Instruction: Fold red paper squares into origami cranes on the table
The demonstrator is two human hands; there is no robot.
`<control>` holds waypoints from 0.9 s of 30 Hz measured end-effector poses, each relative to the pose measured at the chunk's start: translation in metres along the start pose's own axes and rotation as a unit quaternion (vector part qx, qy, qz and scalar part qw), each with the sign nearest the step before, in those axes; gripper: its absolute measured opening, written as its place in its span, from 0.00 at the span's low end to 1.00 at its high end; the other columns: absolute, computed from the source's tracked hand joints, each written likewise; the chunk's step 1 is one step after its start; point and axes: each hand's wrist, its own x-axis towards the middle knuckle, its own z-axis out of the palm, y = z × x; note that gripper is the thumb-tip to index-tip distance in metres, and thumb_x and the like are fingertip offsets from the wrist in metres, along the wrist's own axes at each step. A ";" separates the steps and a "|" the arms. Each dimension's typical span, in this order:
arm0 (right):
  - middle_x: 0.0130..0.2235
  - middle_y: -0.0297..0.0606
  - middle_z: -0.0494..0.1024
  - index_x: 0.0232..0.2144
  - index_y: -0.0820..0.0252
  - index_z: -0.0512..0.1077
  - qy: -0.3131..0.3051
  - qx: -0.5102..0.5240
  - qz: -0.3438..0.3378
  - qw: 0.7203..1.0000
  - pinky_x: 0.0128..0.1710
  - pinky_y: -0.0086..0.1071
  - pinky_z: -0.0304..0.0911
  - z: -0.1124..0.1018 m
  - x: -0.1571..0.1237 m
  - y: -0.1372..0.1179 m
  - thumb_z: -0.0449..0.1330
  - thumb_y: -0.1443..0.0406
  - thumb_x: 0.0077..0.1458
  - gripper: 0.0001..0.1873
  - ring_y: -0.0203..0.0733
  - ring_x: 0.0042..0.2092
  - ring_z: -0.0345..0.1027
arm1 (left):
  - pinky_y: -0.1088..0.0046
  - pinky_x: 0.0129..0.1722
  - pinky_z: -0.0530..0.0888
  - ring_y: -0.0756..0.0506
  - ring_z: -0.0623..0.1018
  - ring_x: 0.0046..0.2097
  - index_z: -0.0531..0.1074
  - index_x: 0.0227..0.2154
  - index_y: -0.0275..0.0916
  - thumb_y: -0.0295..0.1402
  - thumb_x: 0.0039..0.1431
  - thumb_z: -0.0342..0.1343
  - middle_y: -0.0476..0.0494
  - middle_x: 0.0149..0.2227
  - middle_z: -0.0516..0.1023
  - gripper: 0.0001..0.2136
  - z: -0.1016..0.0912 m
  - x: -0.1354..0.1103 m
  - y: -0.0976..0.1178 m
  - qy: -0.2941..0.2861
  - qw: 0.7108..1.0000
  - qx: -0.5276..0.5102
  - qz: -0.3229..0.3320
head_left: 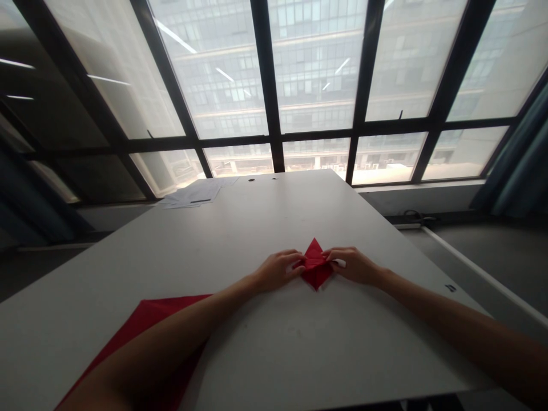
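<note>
A small folded red paper shape, diamond-like with a point toward the window, lies on the white table. My left hand pinches its left edge, fingers curled and pressed onto the paper. On the other side my right hand does the same at the right edge, fingertips closed on the fold. Both forearms reach out across the table from the near edge.
A larger red sheet lies at the near left, partly under my left forearm. White papers sit at the far left corner. Big dark-framed windows stand behind the table; a curtain hangs at right.
</note>
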 end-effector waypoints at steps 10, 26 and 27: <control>0.37 0.40 0.82 0.37 0.56 0.78 -0.008 0.037 0.049 0.998 0.39 0.34 0.69 0.000 0.001 -0.002 0.58 0.69 0.56 0.10 0.43 0.37 0.74 | 0.74 0.46 0.73 0.46 0.78 0.45 0.76 0.49 0.44 0.34 0.66 0.53 0.43 0.49 0.78 0.13 0.005 0.002 0.000 0.016 1.000 -0.012 0.009; 0.30 0.32 0.73 0.30 0.57 0.69 0.006 -0.021 0.094 0.995 0.32 0.29 0.58 0.009 0.004 -0.004 0.56 0.74 0.51 0.08 0.37 0.30 0.62 | 0.68 0.53 0.72 0.43 0.78 0.49 0.79 0.47 0.43 0.26 0.64 0.52 0.43 0.48 0.81 0.14 0.012 0.008 -0.009 0.049 0.998 -0.045 0.006; 0.30 0.32 0.72 0.30 0.57 0.69 0.010 -0.020 0.098 0.995 0.32 0.29 0.57 0.010 0.005 -0.004 0.56 0.73 0.51 0.07 0.37 0.30 0.61 | 0.68 0.51 0.72 0.44 0.78 0.47 0.79 0.45 0.42 0.27 0.65 0.51 0.43 0.45 0.81 0.13 0.012 0.008 -0.008 0.052 0.997 -0.051 0.000</control>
